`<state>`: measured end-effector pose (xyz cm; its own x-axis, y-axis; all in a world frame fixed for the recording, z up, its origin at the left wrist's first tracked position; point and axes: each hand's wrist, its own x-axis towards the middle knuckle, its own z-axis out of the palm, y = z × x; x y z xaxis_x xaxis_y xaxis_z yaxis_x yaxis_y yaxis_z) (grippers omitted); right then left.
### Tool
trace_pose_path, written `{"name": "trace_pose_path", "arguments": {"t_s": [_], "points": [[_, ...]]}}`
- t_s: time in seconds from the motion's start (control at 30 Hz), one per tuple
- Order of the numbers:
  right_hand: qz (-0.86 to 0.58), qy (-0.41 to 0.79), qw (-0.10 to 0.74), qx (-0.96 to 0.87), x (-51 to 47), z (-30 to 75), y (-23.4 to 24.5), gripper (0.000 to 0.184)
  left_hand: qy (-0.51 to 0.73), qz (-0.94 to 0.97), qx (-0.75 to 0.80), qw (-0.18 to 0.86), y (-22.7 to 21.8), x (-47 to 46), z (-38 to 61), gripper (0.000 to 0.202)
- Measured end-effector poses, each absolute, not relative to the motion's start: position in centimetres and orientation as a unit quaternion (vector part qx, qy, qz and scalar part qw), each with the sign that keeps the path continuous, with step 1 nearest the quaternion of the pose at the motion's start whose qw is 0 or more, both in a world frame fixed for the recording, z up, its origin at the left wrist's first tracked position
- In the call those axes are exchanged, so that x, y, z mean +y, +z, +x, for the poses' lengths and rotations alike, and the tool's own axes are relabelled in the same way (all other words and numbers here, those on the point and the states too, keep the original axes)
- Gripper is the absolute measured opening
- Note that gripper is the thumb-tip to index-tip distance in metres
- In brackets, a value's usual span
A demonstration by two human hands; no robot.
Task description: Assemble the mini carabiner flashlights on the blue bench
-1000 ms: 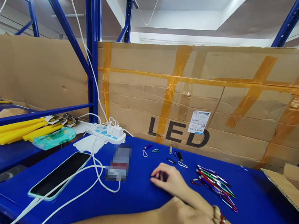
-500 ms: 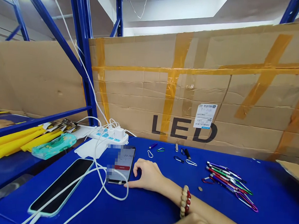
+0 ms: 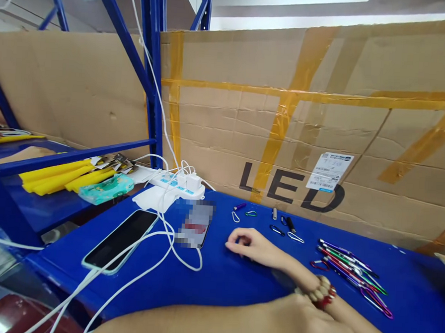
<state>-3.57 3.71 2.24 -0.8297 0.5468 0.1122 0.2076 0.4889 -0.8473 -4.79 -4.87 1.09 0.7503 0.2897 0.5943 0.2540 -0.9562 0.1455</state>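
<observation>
My right hand (image 3: 253, 245) hovers over or rests on the blue table, to the right of a phone (image 3: 199, 222) whose screen is partly pixelated. Its fingers and thumb curl loosely around a small gap, and no object shows in them. Bead bracelets (image 3: 322, 291) circle that wrist. From the bottom edge my left forearm reaches across to the right, and my left hand (image 3: 322, 321) is at the bracelets, overlapping the right forearm. Motion smears its fingers, so their pose is unclear. A second phone (image 3: 121, 240) in a pale case lies farther left beneath white cables.
Small carabiners and cylinders (image 3: 290, 224) lie behind my right hand. Several coloured pen-like sticks with clips (image 3: 354, 275) lie to the right. A power strip (image 3: 191, 185) with chargers stands at the back left. A taped cardboard wall (image 3: 224, 127) closes the far side.
My right hand has drawn away from the phone's lower edge to the right, its thumb and index finger closer together. My left arm has come farther into view. The camera has turned.
</observation>
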Motion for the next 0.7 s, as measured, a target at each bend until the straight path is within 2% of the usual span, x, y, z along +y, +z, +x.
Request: {"name": "trace_pose_path", "arguments": {"t_s": [0.1, 0.27, 0.53, 0.7], "points": [[-0.267, 0.456, 0.261, -0.808, 3.9, 0.9, 2.5, 0.039, 0.356, 0.887, 0.284, 0.077, 1.5, -5.0, -5.4, 0.022], [-0.373, 0.398, 0.399, -0.737, 3.3, 7.7, 2.5, 0.046, 0.264, 0.842, 0.442, 0.160, 2.0, -4.2, -6.4, 0.022], [-0.330, 0.345, 0.392, -0.787, 0.8, 10.0, 3.0, 0.037, 0.225, 0.814, 0.508, 0.171, 1.5, -3.1, -6.0, 0.021], [-0.333, 0.387, 0.399, -0.762, 0.2, 9.8, 2.2, 0.033, 0.240, 0.824, 0.494, 0.140, 0.9, -3.7, -6.3, 0.011]]}}
